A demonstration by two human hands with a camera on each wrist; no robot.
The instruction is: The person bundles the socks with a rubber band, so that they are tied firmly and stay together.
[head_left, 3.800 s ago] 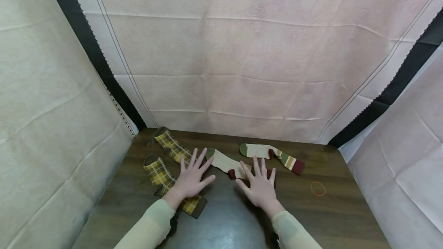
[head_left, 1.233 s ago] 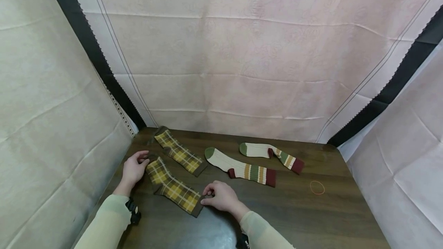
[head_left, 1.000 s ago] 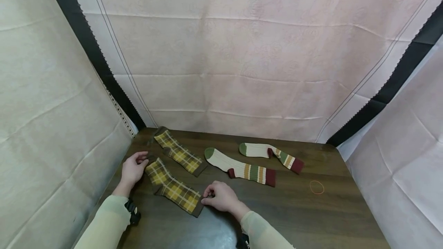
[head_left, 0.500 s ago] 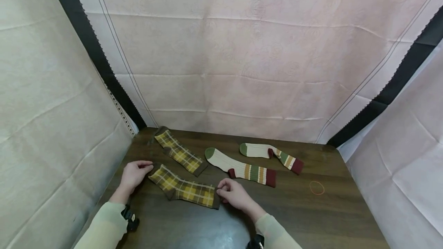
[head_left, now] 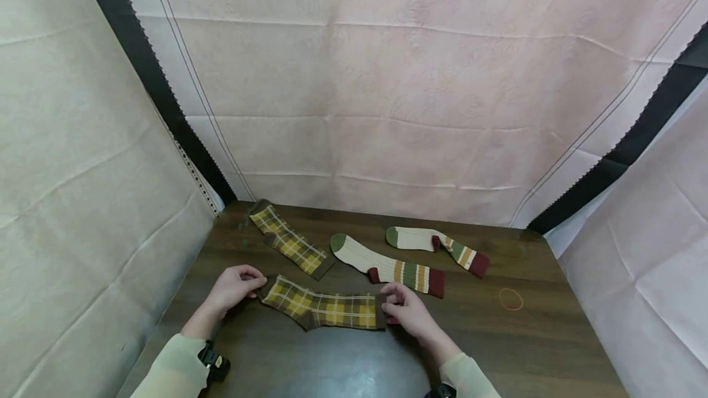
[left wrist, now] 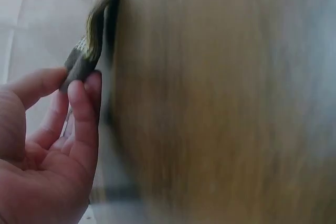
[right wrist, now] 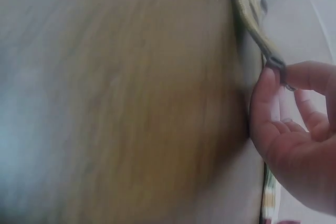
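A yellow-and-brown plaid sock (head_left: 337, 311) stretches between both hands near the middle of the table, its dark toe to the left and dark cuff to the right. My left hand (head_left: 236, 286) pinches the toe between thumb and fingers, and the left wrist view shows the dark toe (left wrist: 81, 66) in that grip. The cuff is pinched by my right hand (head_left: 406, 309); in the right wrist view its dark edge (right wrist: 275, 62) sits between thumb and forefinger. Seen from the wrists, the sock is raised over the tabletop.
A matching plaid sock (head_left: 290, 239) lies behind, to the left. Two cream socks with green toes and striped cuffs lie to the right, a nearer one (head_left: 381, 263) and a farther one (head_left: 437, 244). A thin orange ring (head_left: 511, 300) lies on the brown table (head_left: 531, 349).
Both hands have moved right with the near plaid sock, which was slanted and now lies more level across the view. Earlier, both hands were spread flat over the socks.
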